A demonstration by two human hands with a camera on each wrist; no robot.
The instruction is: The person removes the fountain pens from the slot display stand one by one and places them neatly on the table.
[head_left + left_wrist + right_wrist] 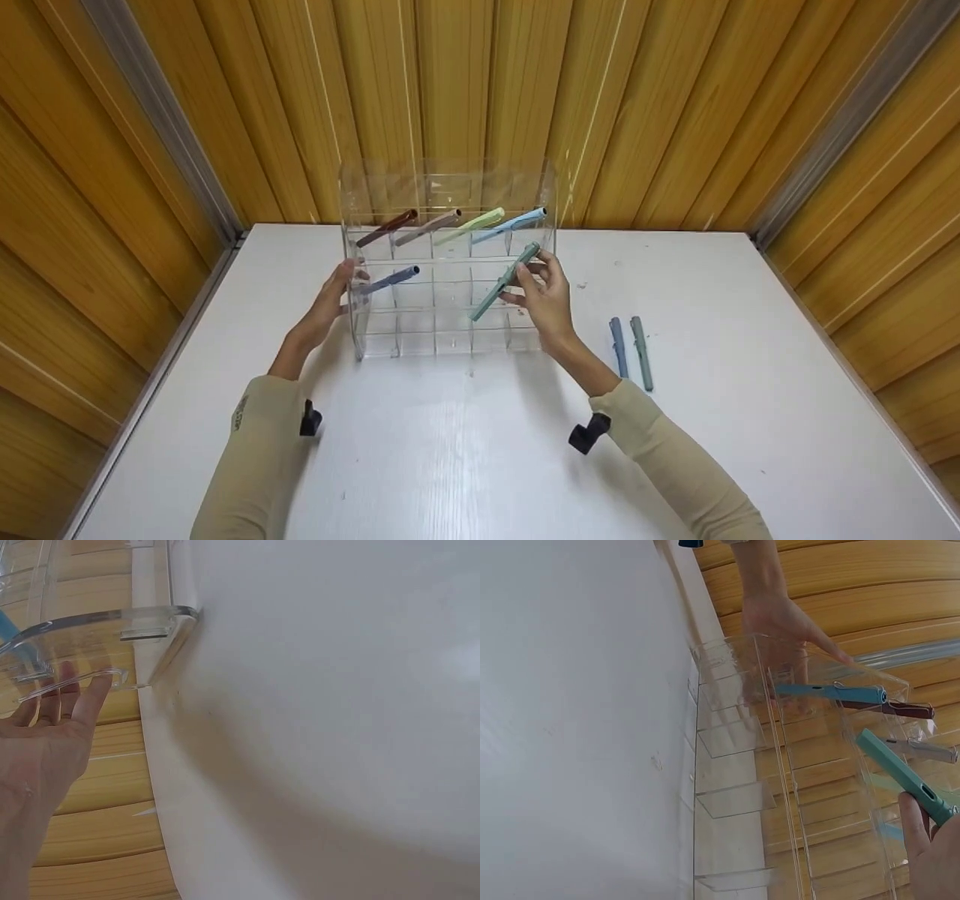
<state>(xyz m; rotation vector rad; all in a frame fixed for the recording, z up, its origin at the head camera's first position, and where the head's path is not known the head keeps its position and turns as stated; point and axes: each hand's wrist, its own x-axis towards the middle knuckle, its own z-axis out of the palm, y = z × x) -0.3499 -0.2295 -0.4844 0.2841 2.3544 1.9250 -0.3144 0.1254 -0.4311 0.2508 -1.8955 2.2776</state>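
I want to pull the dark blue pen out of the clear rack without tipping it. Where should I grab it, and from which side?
Pinch the dark blue pen by its capped end, which sticks out of the front of the clear rack, up and toward the person. Come from the front and draw it out along its slant. The left hand rests flat on the rack's side and could steady it.

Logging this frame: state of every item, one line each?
Rack: upright on table, steadied by left hand.
Green pen: pinched by right hand, tilted into a slot.
Five pens: slotted.
Two pens: flat on table.
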